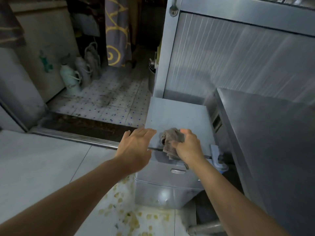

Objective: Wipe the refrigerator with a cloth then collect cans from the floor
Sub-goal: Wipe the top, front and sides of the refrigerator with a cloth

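Observation:
A small grey refrigerator [175, 116] stands below me, seen from above, its flat top facing up and its door front lower down. My right hand [188, 147] grips a crumpled grey-brown cloth [171, 142] and presses it on the front part of the top. My left hand [136, 145] hovers with straight fingers at the refrigerator's left front corner, fingertips near the top's edge. No cans show on the floor in this view.
A tall metal cabinet with a ribbed panel [238, 57] rises behind the refrigerator, and a steel counter [272, 142] stands to its right. Several plastic jugs [71, 77] line the dotted tile floor [110, 103] beyond a door sill [76, 137]. A patterned curtain [117, 31] hangs beyond.

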The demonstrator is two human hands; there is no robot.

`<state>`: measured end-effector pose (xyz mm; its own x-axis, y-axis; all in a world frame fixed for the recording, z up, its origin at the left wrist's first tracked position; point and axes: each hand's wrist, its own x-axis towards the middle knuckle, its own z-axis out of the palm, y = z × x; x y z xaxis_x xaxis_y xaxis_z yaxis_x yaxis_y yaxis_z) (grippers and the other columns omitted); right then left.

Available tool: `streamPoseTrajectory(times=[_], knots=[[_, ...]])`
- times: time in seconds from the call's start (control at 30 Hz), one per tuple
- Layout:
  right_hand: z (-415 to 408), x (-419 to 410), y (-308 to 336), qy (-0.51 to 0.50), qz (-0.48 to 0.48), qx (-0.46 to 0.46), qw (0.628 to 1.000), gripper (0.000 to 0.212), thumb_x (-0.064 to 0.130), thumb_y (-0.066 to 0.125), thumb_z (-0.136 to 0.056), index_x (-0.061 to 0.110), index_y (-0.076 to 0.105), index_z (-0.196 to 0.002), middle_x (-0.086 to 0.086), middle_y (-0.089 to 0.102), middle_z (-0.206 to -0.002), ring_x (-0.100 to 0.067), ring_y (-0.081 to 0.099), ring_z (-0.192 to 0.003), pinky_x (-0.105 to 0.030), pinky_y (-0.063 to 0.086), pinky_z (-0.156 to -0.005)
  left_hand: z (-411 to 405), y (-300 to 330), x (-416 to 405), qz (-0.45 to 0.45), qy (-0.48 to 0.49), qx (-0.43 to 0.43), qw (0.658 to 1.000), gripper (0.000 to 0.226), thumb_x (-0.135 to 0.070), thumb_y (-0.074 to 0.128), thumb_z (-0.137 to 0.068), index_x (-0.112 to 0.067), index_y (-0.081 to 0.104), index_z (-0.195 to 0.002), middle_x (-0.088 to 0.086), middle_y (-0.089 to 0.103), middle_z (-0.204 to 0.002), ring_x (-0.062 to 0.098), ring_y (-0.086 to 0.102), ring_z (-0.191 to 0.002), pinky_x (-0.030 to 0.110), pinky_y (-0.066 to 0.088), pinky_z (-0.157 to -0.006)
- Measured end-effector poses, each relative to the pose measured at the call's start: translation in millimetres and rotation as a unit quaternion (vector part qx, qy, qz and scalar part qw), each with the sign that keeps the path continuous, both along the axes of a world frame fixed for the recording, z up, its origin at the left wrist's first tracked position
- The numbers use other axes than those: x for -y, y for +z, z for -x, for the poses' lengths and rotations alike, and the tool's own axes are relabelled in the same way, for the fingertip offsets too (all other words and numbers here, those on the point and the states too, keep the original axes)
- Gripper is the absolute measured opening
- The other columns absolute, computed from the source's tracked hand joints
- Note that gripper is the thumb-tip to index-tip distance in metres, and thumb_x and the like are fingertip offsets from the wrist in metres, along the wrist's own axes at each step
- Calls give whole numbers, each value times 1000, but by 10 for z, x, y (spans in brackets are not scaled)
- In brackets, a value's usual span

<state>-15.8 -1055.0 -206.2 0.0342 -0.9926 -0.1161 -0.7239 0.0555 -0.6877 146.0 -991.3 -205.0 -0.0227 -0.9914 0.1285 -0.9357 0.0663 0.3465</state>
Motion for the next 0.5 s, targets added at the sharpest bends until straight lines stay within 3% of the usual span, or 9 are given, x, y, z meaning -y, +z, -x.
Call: streamPoseTrajectory(times=[0.1,0.27,0.4,0.5], knots=[[24,-188,212,27,-17,-24,999,52,19,63,-85,9,46,-133,-12,50,-132,-30,44,-123,-36,37,-104,36,204,-165,-26,28,-10,999,62,-24,58,-84,-26,32,-141,-5,42,-144,15,33,-133,41,21,-112],[0,-570,499,88,-12,-34,995,36,14,62,-85,5,54,-119,-12,47,-129,-28,49,-114,-30,41,-93,40,536,-513,-70,64,-25,995,62,-27,59,-85,-24,32,-141,-2,44,-142,18,36,-132,41,24,-111],[-74,-792,608,109,-31,-41,993,28,20,60,-87,4,57,-110,-12,57,-109,-23,54,-95,-31,45,-77,-67,724,-794,-93,98,-40,990,62,-26,59,-85,-24,33,-141,-1,45,-143,19,37,-133,40,26,-109],[-203,-918,619,117,-40,-48,991,27,19,59,-88,4,56,-110,-9,56,-105,-25,57,-98,-28,41,-73,-247,773,-977,-110,108,-47,987,63,-26,60,-85,-23,32,-141,0,44,-144,20,37,-133,41,28,-108]])
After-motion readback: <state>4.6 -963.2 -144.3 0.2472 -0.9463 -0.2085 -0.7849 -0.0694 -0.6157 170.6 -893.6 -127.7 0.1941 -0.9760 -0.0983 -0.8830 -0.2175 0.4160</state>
